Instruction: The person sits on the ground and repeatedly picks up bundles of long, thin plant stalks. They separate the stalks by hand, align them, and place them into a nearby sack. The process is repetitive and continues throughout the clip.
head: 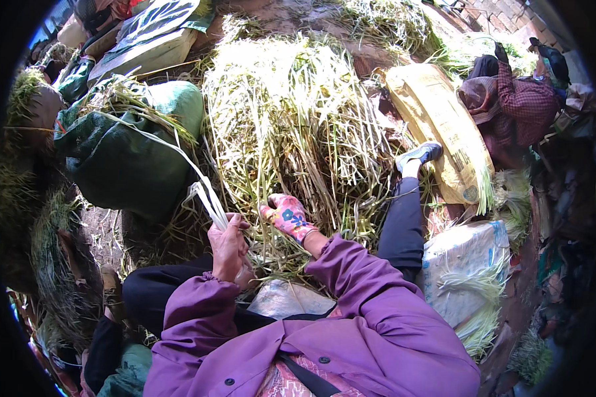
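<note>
My left hand [229, 246] is bare and grips a small bunch of long white plant stalks [207, 194]. They stick out past the fingers to the upper left, and their thin tops trail toward a green woven sack. My right hand [289, 217] wears a pink glove printed with flowers. Its fingers are bent at the near edge of a large heap of cut green and straw-coloured stalks [298, 114]. Whether they pinch a stalk is unclear. Both hands are close together, in front of my lap, where a pale woven sheet [290, 299] lies.
Left of the heap stands the stuffed green sack [129, 154] with loose stalks on top. On the right are a long yellow sack [437, 129], my outstretched foot [419, 155] and a white sack [467, 253] bearing sorted pale stalks [477, 280]. Another person [514, 104] sits beyond the yellow sack.
</note>
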`<state>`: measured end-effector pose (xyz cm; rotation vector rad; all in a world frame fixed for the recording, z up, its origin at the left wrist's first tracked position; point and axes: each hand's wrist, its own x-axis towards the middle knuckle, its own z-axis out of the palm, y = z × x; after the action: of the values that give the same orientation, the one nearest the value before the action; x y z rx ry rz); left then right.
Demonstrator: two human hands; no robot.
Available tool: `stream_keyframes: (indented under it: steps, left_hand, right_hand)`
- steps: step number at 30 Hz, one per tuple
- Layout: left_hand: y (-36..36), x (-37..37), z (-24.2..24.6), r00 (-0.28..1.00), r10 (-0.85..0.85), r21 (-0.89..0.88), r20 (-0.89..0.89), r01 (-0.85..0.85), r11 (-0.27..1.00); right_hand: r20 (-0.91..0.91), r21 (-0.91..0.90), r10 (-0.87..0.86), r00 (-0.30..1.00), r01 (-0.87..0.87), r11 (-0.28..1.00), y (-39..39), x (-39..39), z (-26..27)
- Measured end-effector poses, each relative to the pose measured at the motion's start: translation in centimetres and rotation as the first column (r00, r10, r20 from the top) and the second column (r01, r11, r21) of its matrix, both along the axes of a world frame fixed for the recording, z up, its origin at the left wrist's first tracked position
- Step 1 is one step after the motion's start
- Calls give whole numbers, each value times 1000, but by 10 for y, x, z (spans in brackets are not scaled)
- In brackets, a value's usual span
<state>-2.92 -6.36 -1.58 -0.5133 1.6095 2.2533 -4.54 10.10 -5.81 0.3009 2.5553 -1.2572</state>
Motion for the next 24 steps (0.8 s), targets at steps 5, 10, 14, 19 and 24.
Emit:
stream_keyframes:
  steps: [5, 10, 14, 19, 24]
  left_hand:
    - [14, 3, -11, 988, -152, -171, 0, 149, 974]
    - [5, -3, -8, 994, 67, -13, -82, -68, 998]
    - [-4, -4, 25, 979, 125, 30, -158, -122, 992]
    - [-12, 2, 31, 975, 156, 34, -156, -153, 988]
    - [-23, 7, 23, 985, 144, 22, -91, -143, 989]
  right_hand:
    - [-193, 17, 184, 964, -185, 983, 2, 62, 33]
    - [220, 15, 690, 690, -709, 705, 19, 110, 52]
    - [207, -94, 483, 851, -475, 875, 52, 71, 29]
    - [129, 161, 82, 988, -102, 982, 25, -19, -4]
    - [190, 425, 175, 966, -242, 872, -15, -58, -46]
